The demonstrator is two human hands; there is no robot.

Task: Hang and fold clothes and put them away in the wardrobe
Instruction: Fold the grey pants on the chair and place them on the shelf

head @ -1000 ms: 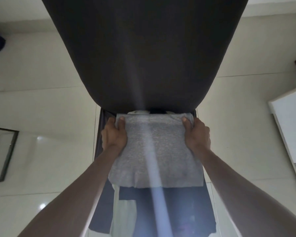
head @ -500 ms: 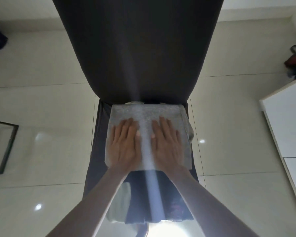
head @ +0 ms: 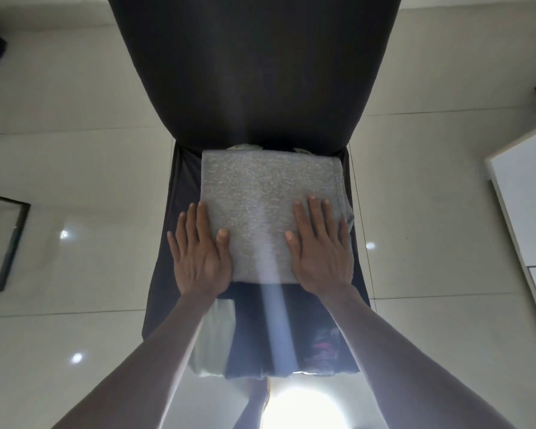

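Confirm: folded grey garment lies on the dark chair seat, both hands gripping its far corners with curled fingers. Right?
Not quite. In the head view the left hand and right hand lie flat with straight fingers along the near side edges of the folded grey garment, not curled on its far corners. It does lie on the dark chair seat.

Both bare forearms are reaching forward and converging slightly, palms facing down. The left hand point(head: 201, 252) is lying flat with fingers straight and close together, thumb spread toward the right. The right hand point(head: 320, 246) is mirroring it, fingers extended and flat, thumb angled toward the left.
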